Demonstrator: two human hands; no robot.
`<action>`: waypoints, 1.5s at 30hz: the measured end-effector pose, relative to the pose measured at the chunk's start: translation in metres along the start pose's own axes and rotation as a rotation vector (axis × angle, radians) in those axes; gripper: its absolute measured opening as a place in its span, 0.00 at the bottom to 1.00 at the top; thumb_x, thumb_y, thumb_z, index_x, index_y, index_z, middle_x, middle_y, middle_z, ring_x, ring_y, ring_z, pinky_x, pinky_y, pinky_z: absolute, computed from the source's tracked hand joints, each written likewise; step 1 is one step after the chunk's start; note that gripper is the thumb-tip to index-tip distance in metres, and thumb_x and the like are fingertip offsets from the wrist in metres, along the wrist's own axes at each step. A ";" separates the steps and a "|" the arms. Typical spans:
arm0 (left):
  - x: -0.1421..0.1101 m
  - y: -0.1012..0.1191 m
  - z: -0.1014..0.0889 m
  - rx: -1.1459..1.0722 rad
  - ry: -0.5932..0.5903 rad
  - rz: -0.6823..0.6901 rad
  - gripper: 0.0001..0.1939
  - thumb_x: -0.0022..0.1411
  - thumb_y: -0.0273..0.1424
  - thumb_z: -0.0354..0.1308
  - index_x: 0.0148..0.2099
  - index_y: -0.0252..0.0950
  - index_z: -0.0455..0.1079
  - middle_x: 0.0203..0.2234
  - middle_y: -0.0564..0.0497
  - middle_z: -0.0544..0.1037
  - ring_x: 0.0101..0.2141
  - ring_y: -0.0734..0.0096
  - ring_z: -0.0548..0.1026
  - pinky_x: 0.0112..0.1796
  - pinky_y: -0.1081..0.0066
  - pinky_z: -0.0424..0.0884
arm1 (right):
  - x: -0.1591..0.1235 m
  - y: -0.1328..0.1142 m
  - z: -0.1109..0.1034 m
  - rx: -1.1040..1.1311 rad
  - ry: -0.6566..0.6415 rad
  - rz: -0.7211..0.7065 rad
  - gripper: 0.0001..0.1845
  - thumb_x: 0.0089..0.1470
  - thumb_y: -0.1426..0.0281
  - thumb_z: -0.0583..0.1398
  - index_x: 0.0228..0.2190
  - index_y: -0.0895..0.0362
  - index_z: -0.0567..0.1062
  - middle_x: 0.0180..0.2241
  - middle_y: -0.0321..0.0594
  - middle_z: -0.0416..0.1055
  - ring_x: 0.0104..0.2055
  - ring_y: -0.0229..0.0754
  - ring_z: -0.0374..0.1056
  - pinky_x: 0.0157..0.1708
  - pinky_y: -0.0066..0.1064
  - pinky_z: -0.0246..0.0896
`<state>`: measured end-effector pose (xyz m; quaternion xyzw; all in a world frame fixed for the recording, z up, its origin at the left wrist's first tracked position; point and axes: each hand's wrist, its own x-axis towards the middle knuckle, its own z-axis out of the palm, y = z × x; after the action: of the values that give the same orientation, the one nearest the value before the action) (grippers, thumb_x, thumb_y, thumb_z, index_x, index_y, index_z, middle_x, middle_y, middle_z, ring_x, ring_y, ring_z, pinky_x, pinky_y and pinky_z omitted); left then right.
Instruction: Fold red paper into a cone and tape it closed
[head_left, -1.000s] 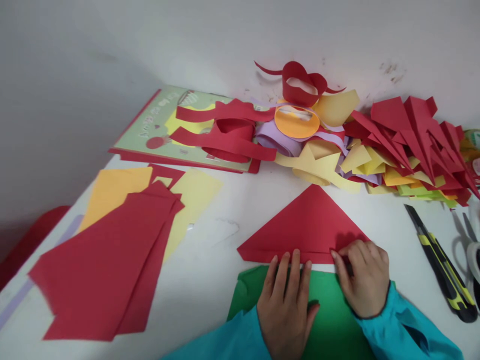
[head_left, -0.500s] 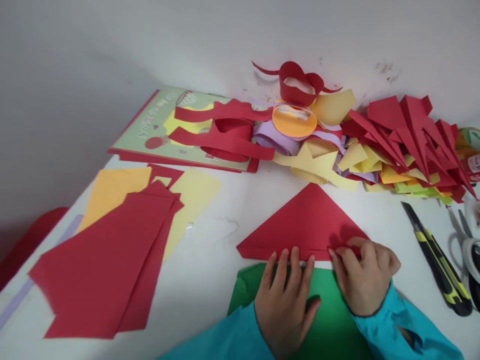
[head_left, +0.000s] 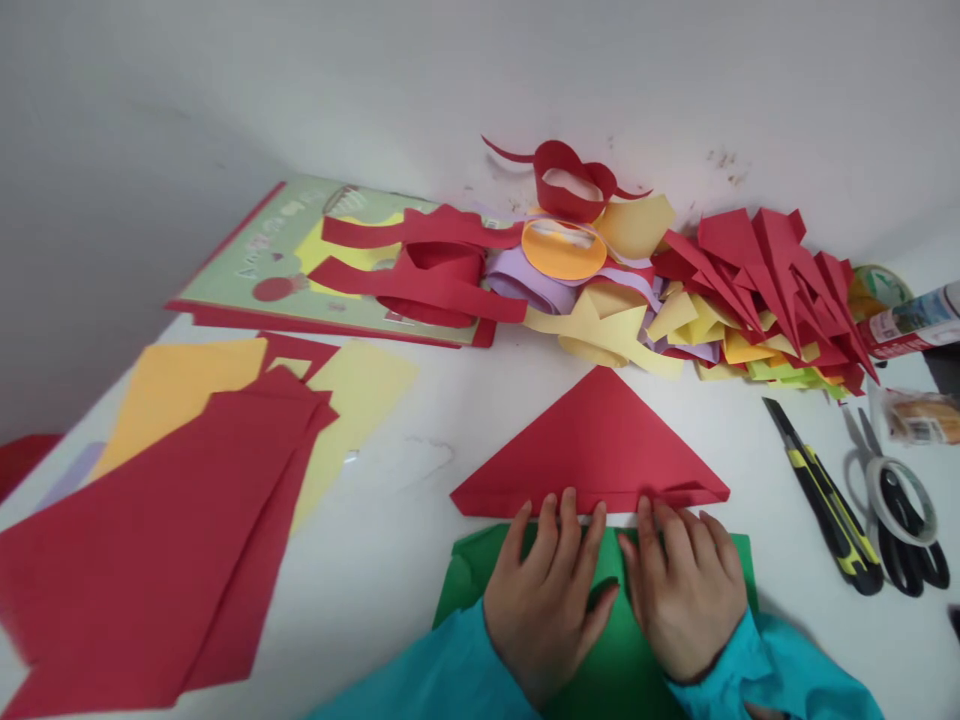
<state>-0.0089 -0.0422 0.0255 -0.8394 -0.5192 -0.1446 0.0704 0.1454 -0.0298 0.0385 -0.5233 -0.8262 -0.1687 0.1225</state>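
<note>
Fingers (head_left: 568,540) of the left hand (head_left: 547,620) lie spread apart, tips on the lower edge of one red folded sheet (head_left: 592,440); those of the right hand (head_left: 690,600) lie closer together, slightly bent, the thumb apart, tips at the right part of that same edge. The red folded sheet, a triangle with a narrow strip along its base, lies flat on the counter (head_left: 397,600), just beyond both sets of fingertips, its peak pointing away. One green sheet (head_left: 611,660) lies beneath the two hands. To the left, at least two red sheets (head_left: 165,530) overlap one orange sheet (head_left: 191,385) and one pale yellow sheet (head_left: 367,385). Farther back, two red paper bands (head_left: 420,285) rest on one green-covered book (head_left: 266,240), left of a heap of red folded pieces (head_left: 757,260) too jumbled to count. At right lie one cutter knife (head_left: 829,515) and one pair of scissors (head_left: 904,565) under one white tape roll (head_left: 927,505). One clear packet (head_left: 922,415) holds something tan; the contents of one printed can (head_left: 919,320) cannot be seen.
</note>
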 end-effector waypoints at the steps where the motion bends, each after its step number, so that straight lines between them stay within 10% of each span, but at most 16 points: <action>1: 0.000 0.000 0.000 0.002 0.001 0.002 0.26 0.61 0.43 0.46 0.54 0.32 0.66 0.47 0.36 0.72 0.46 0.51 0.70 0.46 0.53 0.60 | -0.001 -0.001 -0.002 0.002 -0.007 0.007 0.16 0.56 0.67 0.55 0.43 0.63 0.73 0.38 0.48 0.74 0.40 0.49 0.66 0.44 0.44 0.54; 45: 0.003 -0.003 0.000 -0.001 0.036 0.023 0.24 0.61 0.42 0.46 0.51 0.32 0.68 0.44 0.35 0.74 0.42 0.50 0.72 0.42 0.53 0.63 | -0.007 -0.001 0.005 0.006 -0.154 0.084 0.25 0.58 0.60 0.50 0.41 0.69 0.73 0.41 0.55 0.69 0.45 0.56 0.63 0.39 0.42 0.64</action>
<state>-0.0104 -0.0383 0.0259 -0.8426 -0.5082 -0.1590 0.0810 0.1470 -0.0337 0.0309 -0.5684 -0.8112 -0.1200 0.0671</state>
